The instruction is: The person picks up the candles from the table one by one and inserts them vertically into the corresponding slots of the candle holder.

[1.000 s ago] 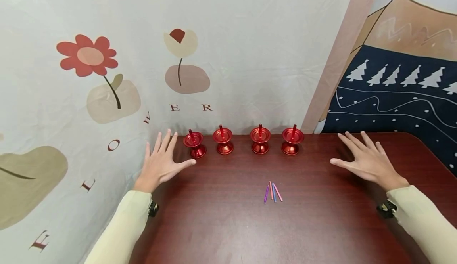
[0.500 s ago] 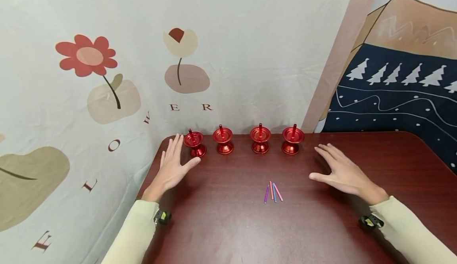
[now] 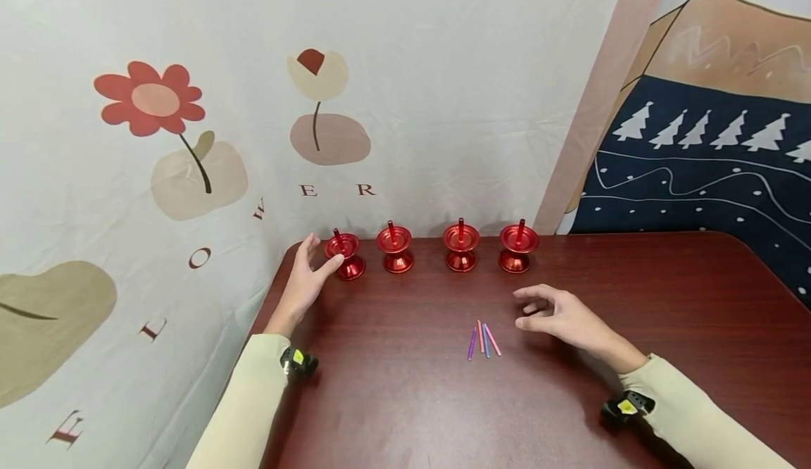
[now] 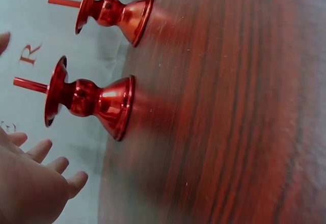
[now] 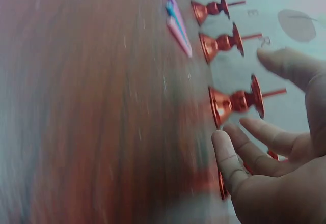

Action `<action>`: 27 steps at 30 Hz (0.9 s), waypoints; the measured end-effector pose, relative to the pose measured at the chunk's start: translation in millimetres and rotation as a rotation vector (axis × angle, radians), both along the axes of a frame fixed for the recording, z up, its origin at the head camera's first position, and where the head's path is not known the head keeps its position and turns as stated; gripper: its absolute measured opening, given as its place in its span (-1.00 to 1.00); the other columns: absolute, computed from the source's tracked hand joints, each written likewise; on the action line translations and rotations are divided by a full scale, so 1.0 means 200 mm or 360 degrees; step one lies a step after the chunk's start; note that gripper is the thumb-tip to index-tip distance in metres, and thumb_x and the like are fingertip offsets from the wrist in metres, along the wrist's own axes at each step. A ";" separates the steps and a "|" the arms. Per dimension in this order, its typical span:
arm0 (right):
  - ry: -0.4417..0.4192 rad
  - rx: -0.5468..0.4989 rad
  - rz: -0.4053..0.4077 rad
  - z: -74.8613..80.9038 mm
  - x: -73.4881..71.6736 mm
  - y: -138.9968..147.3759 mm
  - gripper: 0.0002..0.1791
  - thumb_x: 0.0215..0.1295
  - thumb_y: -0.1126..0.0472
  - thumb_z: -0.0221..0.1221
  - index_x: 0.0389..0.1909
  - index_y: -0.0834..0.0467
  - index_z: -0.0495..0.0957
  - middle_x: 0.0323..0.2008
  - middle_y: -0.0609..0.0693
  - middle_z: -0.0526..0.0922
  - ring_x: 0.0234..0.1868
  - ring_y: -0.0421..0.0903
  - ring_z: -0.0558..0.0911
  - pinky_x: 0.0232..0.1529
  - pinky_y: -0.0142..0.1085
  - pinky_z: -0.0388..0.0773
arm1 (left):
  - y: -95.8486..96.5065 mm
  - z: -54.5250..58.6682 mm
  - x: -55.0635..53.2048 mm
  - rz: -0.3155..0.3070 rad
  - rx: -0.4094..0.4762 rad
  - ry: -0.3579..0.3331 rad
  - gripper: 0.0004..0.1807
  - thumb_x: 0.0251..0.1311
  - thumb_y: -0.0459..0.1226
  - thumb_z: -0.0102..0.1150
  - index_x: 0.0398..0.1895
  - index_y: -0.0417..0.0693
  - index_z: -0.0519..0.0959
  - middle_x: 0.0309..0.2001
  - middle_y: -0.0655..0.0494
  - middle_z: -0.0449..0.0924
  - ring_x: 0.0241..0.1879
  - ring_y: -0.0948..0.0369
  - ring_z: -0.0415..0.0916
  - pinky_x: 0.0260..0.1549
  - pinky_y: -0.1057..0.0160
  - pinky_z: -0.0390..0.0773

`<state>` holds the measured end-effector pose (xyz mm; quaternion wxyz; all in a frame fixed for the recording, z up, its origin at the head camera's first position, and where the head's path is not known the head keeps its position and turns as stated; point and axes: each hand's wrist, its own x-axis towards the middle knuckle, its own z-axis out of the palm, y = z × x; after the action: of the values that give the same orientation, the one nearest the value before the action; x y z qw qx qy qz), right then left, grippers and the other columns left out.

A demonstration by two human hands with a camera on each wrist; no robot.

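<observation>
Sticks (image 3: 486,342) are laid on table (image 3: 393,391); holders (image 3: 460,263) are lined up behind sticks. Left hand (image 3: 301,289), thumb spread, nothing held, is seen back-left of sticks; right hand (image 3: 567,320), half-curled, nothing held, just right of sticks.

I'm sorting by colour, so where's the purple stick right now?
In the head view, the purple stick lies on the table right of centre, leftmost of four, next to a pink stick.

In the head view, the left hand (image 3: 300,287) is held at 8 o'clock, fingers aimed toward 1 o'clock, thumb spread apart. The right hand (image 3: 567,319) is held at 4 o'clock, aimed toward 10, fingers loosely bent. Both arms (image 3: 243,398) are sleeved.
</observation>
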<state>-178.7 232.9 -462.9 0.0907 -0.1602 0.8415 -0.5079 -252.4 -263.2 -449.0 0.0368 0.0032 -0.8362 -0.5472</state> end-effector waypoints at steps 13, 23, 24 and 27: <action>0.0094 0.0064 0.0121 -0.05 0.01 -0.19 -0.46 0.13 0.30 0.60 0.13 0.36 0.70 -0.23 -0.03 0.75 -0.29 -0.17 0.68 -0.22 -0.36 0.64 | 0.02 -0.07 -0.11 0.0049 0.0142 -0.0142 0.08 0.53 -0.07 0.33 0.82 -0.09 -0.17 0.68 -0.33 0.09 0.69 -0.18 0.04 0.62 -0.21 0.09; 0.0192 0.0231 0.0099 -0.06 0.02 -0.24 -0.60 0.06 0.27 0.65 -0.11 0.23 0.73 -0.46 -0.22 0.71 -0.44 -0.29 0.65 -0.39 -0.38 0.53 | 0.03 -0.09 -0.14 0.0051 0.0105 -0.0152 0.06 0.50 -0.07 0.37 0.82 -0.07 -0.10 0.64 -0.35 0.16 0.65 -0.18 0.10 0.60 -0.22 0.15; 0.0204 0.0239 0.0100 -0.06 0.02 -0.24 -0.61 0.06 0.26 0.65 -0.13 0.22 0.73 -0.47 -0.23 0.70 -0.44 -0.30 0.64 -0.39 -0.38 0.52 | 0.03 -0.09 -0.14 0.0048 0.0103 -0.0155 0.06 0.50 -0.08 0.37 0.82 -0.08 -0.10 0.64 -0.35 0.16 0.65 -0.18 0.10 0.60 -0.22 0.15; 0.0224 0.0265 0.0096 -0.06 0.03 -0.25 -0.63 0.05 0.25 0.66 -0.17 0.18 0.73 -0.48 -0.24 0.70 -0.44 -0.32 0.62 -0.38 -0.38 0.51 | 0.03 -0.10 -0.15 0.0043 0.0103 -0.0169 0.06 0.51 -0.08 0.37 0.82 -0.08 -0.10 0.70 -0.32 0.09 0.69 -0.16 0.04 0.61 -0.21 0.12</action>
<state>-172.8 182.7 -474.6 0.0596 -0.2127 0.8798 -0.4208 -282.3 -257.0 -468.4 -0.0003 0.0448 -0.8188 -0.5723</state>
